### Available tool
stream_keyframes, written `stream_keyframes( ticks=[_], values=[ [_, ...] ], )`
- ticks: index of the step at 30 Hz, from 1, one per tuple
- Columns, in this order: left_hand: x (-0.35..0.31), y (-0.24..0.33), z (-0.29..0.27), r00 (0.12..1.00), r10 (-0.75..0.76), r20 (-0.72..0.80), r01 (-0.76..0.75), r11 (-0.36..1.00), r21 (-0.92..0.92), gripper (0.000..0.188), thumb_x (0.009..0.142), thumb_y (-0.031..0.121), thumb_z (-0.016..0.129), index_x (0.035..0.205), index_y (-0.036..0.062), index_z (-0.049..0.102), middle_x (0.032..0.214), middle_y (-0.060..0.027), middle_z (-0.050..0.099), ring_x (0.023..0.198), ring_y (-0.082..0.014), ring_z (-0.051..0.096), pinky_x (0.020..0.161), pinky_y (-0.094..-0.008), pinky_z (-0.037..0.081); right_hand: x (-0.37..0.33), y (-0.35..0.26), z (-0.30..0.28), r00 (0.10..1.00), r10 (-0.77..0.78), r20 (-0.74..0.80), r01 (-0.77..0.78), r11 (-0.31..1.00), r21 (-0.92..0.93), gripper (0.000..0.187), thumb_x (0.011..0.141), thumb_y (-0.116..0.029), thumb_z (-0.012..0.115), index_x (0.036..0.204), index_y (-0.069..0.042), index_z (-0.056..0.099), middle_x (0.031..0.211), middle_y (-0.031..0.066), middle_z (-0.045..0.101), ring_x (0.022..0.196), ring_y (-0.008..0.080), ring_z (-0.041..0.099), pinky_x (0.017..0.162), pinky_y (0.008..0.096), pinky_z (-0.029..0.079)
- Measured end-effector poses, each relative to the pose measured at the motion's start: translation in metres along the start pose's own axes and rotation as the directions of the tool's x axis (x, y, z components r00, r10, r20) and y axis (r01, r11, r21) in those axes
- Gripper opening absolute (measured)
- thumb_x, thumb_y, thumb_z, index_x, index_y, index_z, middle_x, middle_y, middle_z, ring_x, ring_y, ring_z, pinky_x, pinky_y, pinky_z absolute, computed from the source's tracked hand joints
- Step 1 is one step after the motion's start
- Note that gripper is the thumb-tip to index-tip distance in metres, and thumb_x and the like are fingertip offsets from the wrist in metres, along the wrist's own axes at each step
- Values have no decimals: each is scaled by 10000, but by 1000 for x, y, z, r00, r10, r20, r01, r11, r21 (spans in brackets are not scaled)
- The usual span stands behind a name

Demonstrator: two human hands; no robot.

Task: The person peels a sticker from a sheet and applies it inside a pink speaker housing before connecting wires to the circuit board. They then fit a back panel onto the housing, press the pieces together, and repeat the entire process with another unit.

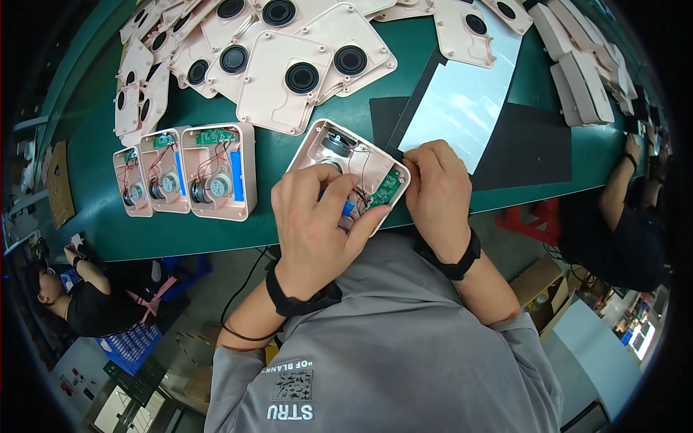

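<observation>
A pale pink speaker housing (376, 160) sits tilted at the table's near edge, its open side up. Inside show a round black speaker (338, 144), a green circuit board (386, 189), thin wires and a bit of blue. My left hand (312, 213) is closed over the housing's near left part. Its fingers reach inside and its thumb presses by the near rim. My right hand (442, 202) is beside the housing's right corner with fingers curled together. Whatever is between those fingertips is hidden. The end of a black strip (410, 119) lies close to them.
Three similar housings (245, 173) with boards, wires and blue cells stand at left. Pale panels with round black speakers (289, 61) pile at the back. A shiny pale blue sheet (462, 108) overlies black sheets (527, 144). Closed pink cases (583, 90) stack at right. Other people sit both sides.
</observation>
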State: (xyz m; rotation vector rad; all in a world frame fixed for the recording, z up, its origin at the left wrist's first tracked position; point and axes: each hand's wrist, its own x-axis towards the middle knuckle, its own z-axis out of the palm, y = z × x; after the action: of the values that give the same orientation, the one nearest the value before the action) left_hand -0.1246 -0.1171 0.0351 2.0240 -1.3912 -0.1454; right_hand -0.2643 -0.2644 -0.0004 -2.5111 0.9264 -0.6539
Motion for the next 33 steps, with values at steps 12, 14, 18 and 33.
stream_keyframes(
  ticks=[12, 14, 18, 33],
  values=[
    [8, -28, 8, 981, 189, -29, -191, 967, -165, 197, 768, 151, 898, 917, 105, 777, 954, -9, 629, 945, -234, 586, 957, -447, 392, 9, 37, -36, 857, 300, 419, -496, 697, 517, 100, 1097, -78, 559, 1110, -1, 621, 1019, 37, 653, 856, 130, 555, 837, 280, 485],
    [10, -34, -3, 964, 261, 57, -247, 951, -184, 200, 760, 123, 894, 916, 93, 772, 955, -21, 626, 935, -247, 600, 987, -464, 415, 9, 34, -41, 874, 192, 446, -445, 683, 578, 120, 1106, -99, 548, 1114, -1, 617, 1086, 42, 669, 893, 128, 573, 859, 265, 482],
    [18, -48, -23, 930, 328, 169, -274, 920, -280, 210, 767, 64, 873, 938, 70, 751, 978, -50, 637, 955, -273, 626, 1056, -521, 444, 7, 38, -45, 887, 185, 422, -439, 616, 654, 124, 1110, -102, 529, 1107, -6, 607, 1170, 71, 684, 948, 129, 598, 893, 264, 490],
    [-7, -37, -17, 985, 169, -44, -174, 973, -155, 238, 830, -54, 783, 1026, 29, 677, 1156, -116, 687, 1044, -342, 682, 1084, -576, 479, 42, -50, -29, 839, -355, 411, 27, 783, 621, 119, 1001, 39, 579, 1107, -15, 568, 1128, 180, 695, 947, 362, 708, 846, 399, 574]
  ],
)
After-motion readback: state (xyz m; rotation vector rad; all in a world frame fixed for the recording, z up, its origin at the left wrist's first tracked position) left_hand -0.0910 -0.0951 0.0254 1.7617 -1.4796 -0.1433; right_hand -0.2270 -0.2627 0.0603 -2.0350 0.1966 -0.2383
